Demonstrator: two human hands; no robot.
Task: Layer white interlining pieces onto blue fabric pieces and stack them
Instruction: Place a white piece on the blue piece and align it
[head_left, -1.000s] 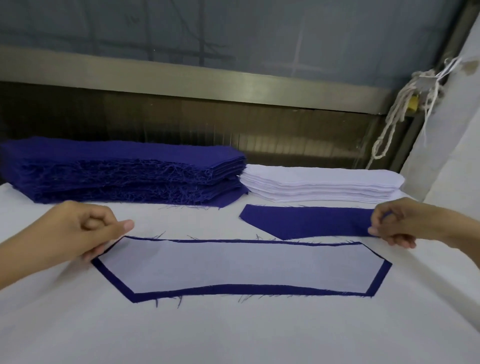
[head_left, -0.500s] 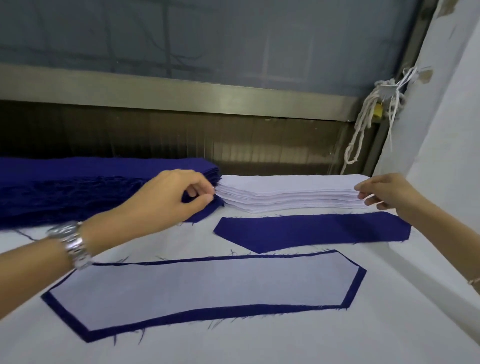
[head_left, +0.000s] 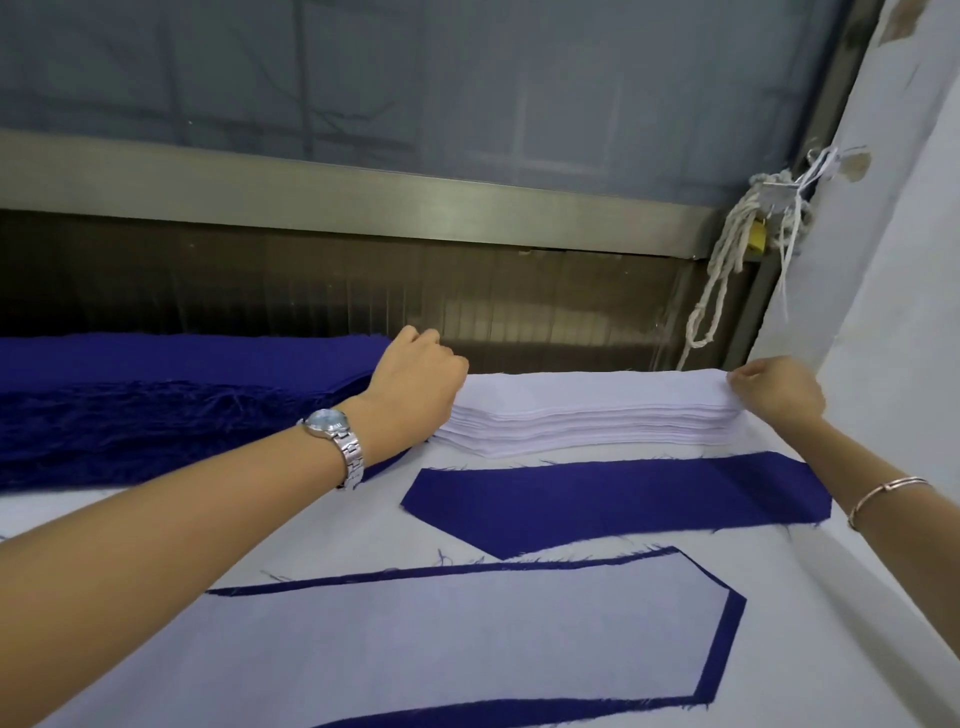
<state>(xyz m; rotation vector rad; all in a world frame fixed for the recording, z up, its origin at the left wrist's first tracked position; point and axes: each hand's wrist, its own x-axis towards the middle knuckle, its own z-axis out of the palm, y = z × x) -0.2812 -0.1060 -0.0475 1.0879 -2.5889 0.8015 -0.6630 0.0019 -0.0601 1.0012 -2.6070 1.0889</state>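
A stack of white interlining pieces (head_left: 597, 415) lies at the back of the table. My left hand (head_left: 415, 387) pinches the stack's left end and my right hand (head_left: 776, 389) pinches the top piece at its right end. In front of the stack lies a bare blue fabric piece (head_left: 613, 499). Nearer to me is a blue piece covered by white interlining (head_left: 441, 639), with a blue border showing round it. A thick stack of blue fabric pieces (head_left: 171, 400) sits at the back left.
The work surface is a table under a white cloth (head_left: 779, 649). A metal rail (head_left: 363, 192) and a dark panel run behind it. A white wall rises at the right, with knotted rope (head_left: 727, 270) hanging in the corner.
Both hands left the layered piece and the bare blue piece and reached back to the two ends of the white stack. The view moved forward and to the right.
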